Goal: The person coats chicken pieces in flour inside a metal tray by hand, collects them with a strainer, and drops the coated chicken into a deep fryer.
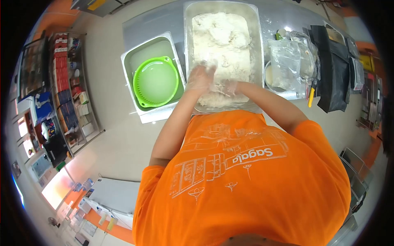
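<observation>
A deep metal tray (263, 45) holds a pale, powdery mass that looks like flour (221, 45), lumpy at the far end. Over the tray's near left part is my left hand (201, 77), its fingers whitened and smeared by motion. My right hand (227, 87) is low in the near part of the flour, coated in white. Its fingertips blend into the powder, so their pose is hard to make out. The two hands are close together but apart. Whether either one grips a clump does not show.
Left of the tray, a metal pan (128, 67) contains a green round sieve (141, 100). To the right are a clear plastic bag (283, 61), a bowl (269, 78), a yellow-handled tool (312, 96) and a black bag (332, 69). Shelves (67, 90) stand far left.
</observation>
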The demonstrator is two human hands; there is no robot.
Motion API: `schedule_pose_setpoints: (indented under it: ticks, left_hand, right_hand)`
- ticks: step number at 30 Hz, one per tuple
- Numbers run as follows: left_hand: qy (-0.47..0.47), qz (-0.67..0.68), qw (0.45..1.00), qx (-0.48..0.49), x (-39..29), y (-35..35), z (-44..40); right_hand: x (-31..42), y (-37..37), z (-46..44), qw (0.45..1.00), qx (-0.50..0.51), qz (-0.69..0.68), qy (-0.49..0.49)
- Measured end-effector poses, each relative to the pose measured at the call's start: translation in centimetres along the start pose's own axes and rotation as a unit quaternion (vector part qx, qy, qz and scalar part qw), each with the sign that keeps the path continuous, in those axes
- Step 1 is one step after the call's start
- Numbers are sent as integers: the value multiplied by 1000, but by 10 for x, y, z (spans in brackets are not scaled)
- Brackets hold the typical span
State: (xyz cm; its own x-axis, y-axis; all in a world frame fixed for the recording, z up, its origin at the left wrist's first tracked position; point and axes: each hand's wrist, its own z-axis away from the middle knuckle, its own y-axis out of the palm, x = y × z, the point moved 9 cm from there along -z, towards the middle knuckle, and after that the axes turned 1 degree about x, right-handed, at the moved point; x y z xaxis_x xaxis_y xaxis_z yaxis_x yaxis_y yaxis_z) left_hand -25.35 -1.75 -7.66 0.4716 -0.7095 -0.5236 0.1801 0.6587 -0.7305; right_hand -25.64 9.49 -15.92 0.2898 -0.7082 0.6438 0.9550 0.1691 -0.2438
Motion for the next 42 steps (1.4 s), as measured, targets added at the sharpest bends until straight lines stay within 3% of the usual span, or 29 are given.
schedule_pose_setpoints:
  ticks: [2, 4, 6, 8, 9, 11, 13, 16, 18, 20, 23, 26, 28, 30, 32, 34, 35, 36, 38, 40, 42]
  left_hand:
    - [69, -41, 991, -107, -4, 8, -22]
    - [51, -114, 992, -2, 0, 41, -43]
    - [26, -132, 985, 104, 7, 75, -50]
    - [-11, -99, 974, 202, 17, 102, -43]
    - [28, -127, 963, 235, 20, 116, -37]
    - [113, -187, 930, 297, 26, 144, -22]
    - [110, -140, 939, 295, 19, 134, -3]
    - [43, -97, 953, 282, 38, 140, -3]
    - [-45, 54, 971, 228, 65, 154, -8]
    - [-149, 329, 926, 114, 95, 171, -13]
    - [-215, 436, 867, 110, 113, 202, -18]
    - [-210, 447, 864, 96, 75, 159, -5]
    - [-211, 308, 925, 67, 65, 124, -8]
    - [-169, 179, 968, 38, 73, 118, -18]
    - [-81, 70, 994, 7, 91, 128, -37]
    - [4, -33, 999, -31, 70, 108, -29]
    - [44, -82, 994, -50, 53, 92, -17]
    - [63, -116, 991, 21, 44, 96, -8]
    - [98, -182, 965, 163, 30, 107, 14]
    - [63, -162, 963, 206, 31, 107, 33]
    - [79, -133, 950, 270, 42, 123, 41]
  right_hand:
    - [-43, -1, -4, 993, -20, -113, -17]
    - [-60, -23, 2, 976, -87, 199, -10]
    - [-69, -49, -6, 835, -147, 530, 16]
    - [-140, -67, -33, 906, -267, 275, 181]
    - [-161, -30, -51, 900, -241, 348, 108]
    - [-111, 21, -6, 868, -63, 489, 62]
    - [-91, 54, 13, 881, -10, 472, 32]
    - [-98, 70, 2, 940, -123, 317, 35]
    - [-94, 74, -10, 952, -132, 275, 18]
    - [-94, 68, -21, 969, -139, 200, 41]
    - [-100, 59, -25, 978, -142, 109, 107]
    - [-108, 23, -8, 972, -163, 111, 126]
    - [-126, 2, 3, 963, -206, 7, 173]
    - [-104, -15, 13, 955, -162, 217, 121]
    - [-88, -29, 20, 926, -166, 318, 115]
    - [-73, -34, 28, 911, -216, 315, 156]
    - [-58, -36, 32, 949, -245, 177, 86]
    - [-40, -41, 41, 963, -266, 33, 14]
    - [-35, -46, 39, 958, -274, 74, -27]
    - [-72, -45, 13, 871, -236, 429, 44]
    - [-86, -46, -29, 898, -137, 413, 61]
